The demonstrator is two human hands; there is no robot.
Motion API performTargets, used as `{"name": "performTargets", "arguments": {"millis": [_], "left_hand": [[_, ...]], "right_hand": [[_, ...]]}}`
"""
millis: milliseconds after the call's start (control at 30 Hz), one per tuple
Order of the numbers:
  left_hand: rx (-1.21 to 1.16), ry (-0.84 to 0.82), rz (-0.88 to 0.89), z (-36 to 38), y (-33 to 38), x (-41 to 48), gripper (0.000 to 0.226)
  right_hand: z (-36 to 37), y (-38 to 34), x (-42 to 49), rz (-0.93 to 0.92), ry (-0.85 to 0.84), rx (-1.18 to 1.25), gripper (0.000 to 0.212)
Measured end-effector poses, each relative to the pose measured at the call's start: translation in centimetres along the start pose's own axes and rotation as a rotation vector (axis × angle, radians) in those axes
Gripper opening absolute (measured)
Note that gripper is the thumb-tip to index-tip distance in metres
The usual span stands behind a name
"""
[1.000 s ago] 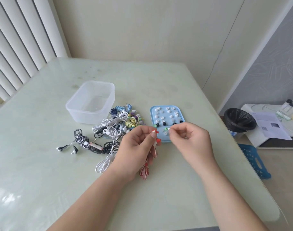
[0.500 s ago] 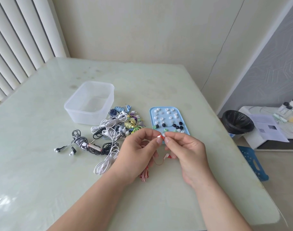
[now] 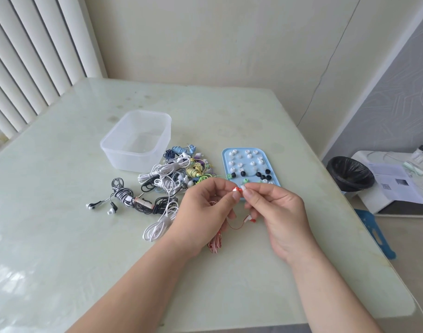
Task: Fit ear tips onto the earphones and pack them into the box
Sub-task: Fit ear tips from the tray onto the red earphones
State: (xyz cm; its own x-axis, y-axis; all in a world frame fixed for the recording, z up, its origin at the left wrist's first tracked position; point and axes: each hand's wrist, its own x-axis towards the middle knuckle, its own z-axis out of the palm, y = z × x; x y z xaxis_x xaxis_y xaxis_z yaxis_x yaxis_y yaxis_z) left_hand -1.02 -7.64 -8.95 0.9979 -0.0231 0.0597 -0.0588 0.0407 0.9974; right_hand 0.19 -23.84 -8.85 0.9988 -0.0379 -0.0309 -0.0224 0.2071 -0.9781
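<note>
Red earbud in left hand, right hand pinching (white tip)

Our left hand pinches a red-and-white earbud, and our right hand pinches a white ear tip against it, just in front of the blue tray strewn with white, black and green tips. The twin earbud dangles below on thin red wire, near the striped coiled cable. Tangled earphones lie beside the open clear plastic box.
</note>
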Motion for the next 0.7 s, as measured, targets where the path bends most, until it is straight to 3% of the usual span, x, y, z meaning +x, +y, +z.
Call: {"name": "performTargets", "arguments": {"millis": [700], "left_hand": [[0.023,0.017,-0.008,0.03,0.15,-0.35,0.01]], "right_hand": [[0.08,0.03,-0.84,-0.055,-0.054,-0.046,0.016]]}}
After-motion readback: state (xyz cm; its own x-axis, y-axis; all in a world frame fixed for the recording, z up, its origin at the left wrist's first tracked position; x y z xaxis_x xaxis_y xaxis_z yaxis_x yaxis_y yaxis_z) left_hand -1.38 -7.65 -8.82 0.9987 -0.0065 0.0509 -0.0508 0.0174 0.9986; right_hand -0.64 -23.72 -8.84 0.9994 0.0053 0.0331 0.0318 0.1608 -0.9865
